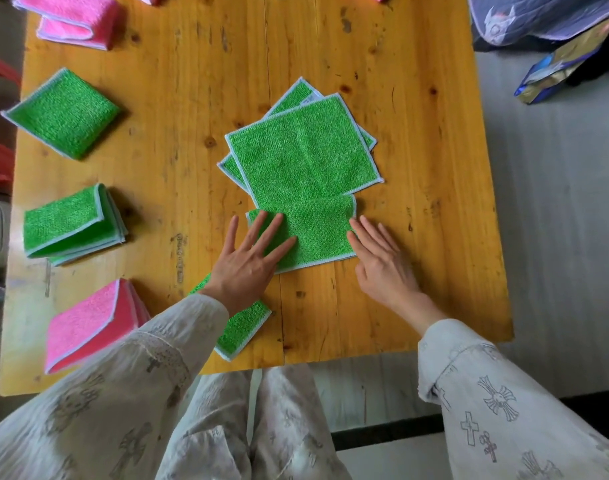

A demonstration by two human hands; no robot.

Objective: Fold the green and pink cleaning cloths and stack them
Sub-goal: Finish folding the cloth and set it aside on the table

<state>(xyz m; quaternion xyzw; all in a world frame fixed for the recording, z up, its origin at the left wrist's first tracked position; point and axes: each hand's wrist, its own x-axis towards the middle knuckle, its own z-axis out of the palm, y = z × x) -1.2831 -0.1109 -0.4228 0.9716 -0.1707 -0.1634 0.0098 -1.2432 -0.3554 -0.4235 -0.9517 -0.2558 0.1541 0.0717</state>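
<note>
A green cloth (315, 233) folded in half lies near the middle of the wooden table (417, 202). My left hand (249, 259) presses flat on its left end with fingers straight. My right hand (382, 258) lies flat at its right edge, fingertips touching the cloth. Just behind it, an unfolded green cloth (301, 154) lies spread over another green one (296, 95). One more green cloth (240, 327) sits partly under my left forearm at the near edge.
On the left of the table are a folded green cloth (64, 112), a folded green stack (71, 225) and a folded pink stack (91, 323). A pink cloth (76, 20) lies at the far left corner. Bags (559, 64) sit on the floor at right.
</note>
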